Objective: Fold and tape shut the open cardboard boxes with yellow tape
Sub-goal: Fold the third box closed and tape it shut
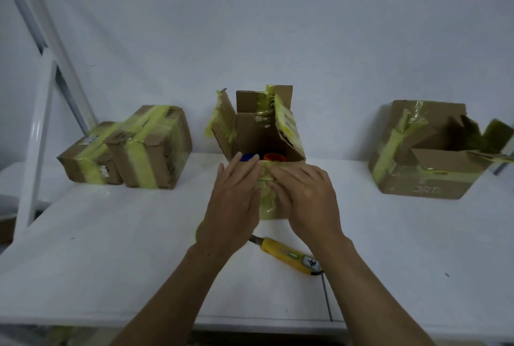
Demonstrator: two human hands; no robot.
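The open box (250,134) in the middle is matt brown cardboard, rough and torn along its flap edges. The yellow tape (267,202) on its near flap is a glossy, wrinkled plastic film. The taped boxes (155,156) at the left and the right box (403,187) show the same dull cardboard under shiny strips. The table (111,248) is white and smooth. The knife (289,255) has a glossy yellow plastic handle. The frame (39,128) at far left looks like glossy white-painted metal.
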